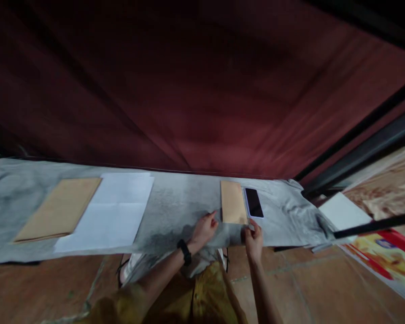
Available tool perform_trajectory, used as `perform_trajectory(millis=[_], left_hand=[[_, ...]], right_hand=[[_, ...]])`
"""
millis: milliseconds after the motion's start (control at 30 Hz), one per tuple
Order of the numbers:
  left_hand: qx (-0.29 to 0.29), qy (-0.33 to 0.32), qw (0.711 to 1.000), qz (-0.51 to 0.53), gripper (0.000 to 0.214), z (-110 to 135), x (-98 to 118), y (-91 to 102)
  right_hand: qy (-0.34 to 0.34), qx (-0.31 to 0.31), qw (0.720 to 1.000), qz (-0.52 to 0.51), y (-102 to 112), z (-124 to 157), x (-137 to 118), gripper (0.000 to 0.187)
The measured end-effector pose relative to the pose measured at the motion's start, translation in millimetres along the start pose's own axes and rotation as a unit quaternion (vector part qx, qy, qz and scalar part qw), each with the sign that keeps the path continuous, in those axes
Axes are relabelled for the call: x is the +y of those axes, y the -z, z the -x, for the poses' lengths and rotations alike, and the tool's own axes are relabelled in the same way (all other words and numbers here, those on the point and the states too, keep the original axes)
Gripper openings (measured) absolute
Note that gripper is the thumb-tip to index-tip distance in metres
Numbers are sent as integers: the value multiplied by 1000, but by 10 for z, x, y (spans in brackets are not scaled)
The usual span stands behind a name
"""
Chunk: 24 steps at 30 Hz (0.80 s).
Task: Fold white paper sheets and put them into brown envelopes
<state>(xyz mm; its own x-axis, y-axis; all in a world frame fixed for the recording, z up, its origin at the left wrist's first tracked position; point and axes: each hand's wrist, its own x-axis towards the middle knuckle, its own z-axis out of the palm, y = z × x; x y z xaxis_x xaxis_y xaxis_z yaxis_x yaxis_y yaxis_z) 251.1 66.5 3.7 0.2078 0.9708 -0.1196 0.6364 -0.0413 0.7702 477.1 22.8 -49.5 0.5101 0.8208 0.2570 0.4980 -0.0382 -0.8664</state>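
A small brown envelope (233, 202) lies on the grey cloth (182, 202) that covers the table, with a dark-screened phone (254, 203) right beside it. My left hand (204, 228), a black band on its wrist, rests on the cloth with a fingertip at the envelope's near left corner. My right hand (254, 236) pinches at the envelope's near right corner, close to the phone's lower end. What its fingers grip is too dim to be sure.
At the left lie a large brown envelope (59, 209) and a white sheet of paper (113, 211). A dark red curtain (195, 90) hangs behind the table. White paper (344, 210) and a colourful poster (388, 258) lie at the right, beside black bars.
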Motion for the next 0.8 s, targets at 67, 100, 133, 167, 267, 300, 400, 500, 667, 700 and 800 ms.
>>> perform_trajectory(millis=[67, 100, 133, 167, 267, 300, 400, 500, 667, 700, 800], left_hand=[[51, -43, 998, -14, 47, 228, -242, 166], [82, -62, 994, -31, 47, 350, -378, 267], [115, -72, 989, -53, 47, 471, -519, 381], [148, -68, 983, -80, 46, 591, -661, 507], [239, -26, 956, -170, 47, 925, -1045, 924], [263, -8, 943, -203, 49, 1025, -1151, 1058], [303, 65, 900, -305, 61, 1286, -1389, 1358], [278, 136, 879, -363, 72, 1469, -1511, 1454], [219, 180, 876, -390, 61, 1554, -1502, 1408], [209, 187, 875, -394, 57, 1546, -1482, 1416], [181, 199, 878, -397, 48, 1509, -1426, 1487]], right_hand=[[12, -28, 1000, -6, -7, 115, -20, 51], [23, -49, 998, -13, -29, 169, -35, 51], [37, -71, 997, -18, -63, 220, -59, 50], [52, -86, 995, -17, -109, 269, -94, 48], [105, -119, 987, -17, -306, 402, -277, 42], [123, -134, 983, -20, -387, 445, -357, 40], [168, -191, 967, -27, -657, 572, -594, 37], [197, -227, 953, -30, -943, 689, -731, 37], [239, -228, 944, -9, -1257, 816, -687, 36], [250, -226, 941, -1, -1277, 829, -664, 36], [281, -225, 933, 18, -1278, 857, -621, 36]])
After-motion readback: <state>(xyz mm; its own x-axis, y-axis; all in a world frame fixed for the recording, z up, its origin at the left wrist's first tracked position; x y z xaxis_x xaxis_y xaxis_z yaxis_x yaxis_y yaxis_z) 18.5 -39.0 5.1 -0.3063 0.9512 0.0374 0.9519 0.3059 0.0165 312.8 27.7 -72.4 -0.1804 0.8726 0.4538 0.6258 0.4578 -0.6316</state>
